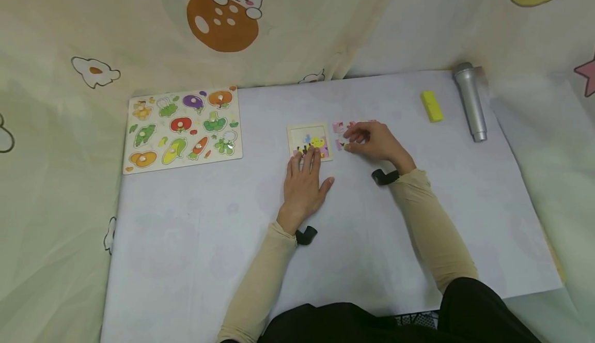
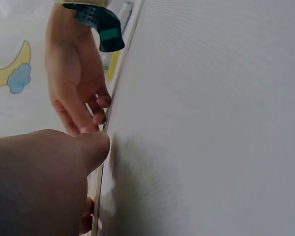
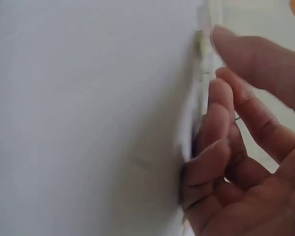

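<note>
A small square puzzle tray (image 1: 295,132) with a pale wooden rim lies mid-table. Pink, yellow and blue picture pieces fill its lower part, and its upper part is pale. My left hand (image 1: 303,188) rests its straight fingers on the tray's near edge, thumb spread to the right. Loose pink puzzle pieces (image 1: 338,127) lie just right of the tray. Over them is my right hand (image 1: 378,144), partly covering them. In the right wrist view, this hand's thumb (image 3: 250,59) stands apart from the bent fingers, with no piece visible between them.
A vegetable peg puzzle board (image 1: 160,122) lies at the back left. Toward the back right are a yellow block (image 1: 432,106) and a silver microphone-shaped object (image 1: 471,105). Printed cloth (image 1: 302,33) hangs behind the white table (image 1: 195,250).
</note>
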### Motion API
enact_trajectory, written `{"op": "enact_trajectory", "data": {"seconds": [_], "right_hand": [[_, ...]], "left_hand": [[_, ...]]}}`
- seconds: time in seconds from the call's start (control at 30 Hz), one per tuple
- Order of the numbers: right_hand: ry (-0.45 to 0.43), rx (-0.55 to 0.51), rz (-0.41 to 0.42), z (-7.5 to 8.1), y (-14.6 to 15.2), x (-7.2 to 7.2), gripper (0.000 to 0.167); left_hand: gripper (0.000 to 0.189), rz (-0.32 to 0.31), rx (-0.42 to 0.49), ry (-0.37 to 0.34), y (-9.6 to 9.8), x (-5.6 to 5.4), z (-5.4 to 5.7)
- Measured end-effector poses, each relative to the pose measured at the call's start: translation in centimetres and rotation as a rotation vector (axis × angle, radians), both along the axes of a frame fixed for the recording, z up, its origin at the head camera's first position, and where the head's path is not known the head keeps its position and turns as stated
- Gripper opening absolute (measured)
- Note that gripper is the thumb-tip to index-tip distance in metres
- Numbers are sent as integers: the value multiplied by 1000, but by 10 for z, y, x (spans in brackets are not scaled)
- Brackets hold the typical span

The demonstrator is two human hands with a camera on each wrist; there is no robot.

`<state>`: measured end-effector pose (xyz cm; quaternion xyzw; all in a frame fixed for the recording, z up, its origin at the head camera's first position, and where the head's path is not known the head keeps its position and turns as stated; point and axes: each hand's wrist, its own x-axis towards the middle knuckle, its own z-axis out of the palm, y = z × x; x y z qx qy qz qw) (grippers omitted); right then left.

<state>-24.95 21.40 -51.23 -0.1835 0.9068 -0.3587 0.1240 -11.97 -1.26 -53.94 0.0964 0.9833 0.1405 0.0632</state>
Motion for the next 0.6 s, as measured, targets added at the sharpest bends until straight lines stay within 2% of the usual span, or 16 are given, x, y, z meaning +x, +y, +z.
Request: {"op": "enact_trajectory", "data": {"seconds": [0.3, 0.6], "right_hand": [[71, -108, 44, 17, -31, -5, 23], [-17, -64, 100, 21, -68, -13, 24]], "left_hand": [[87, 4, 3, 1, -1, 1, -1], [86, 20, 25, -8, 0, 1, 0]]}}
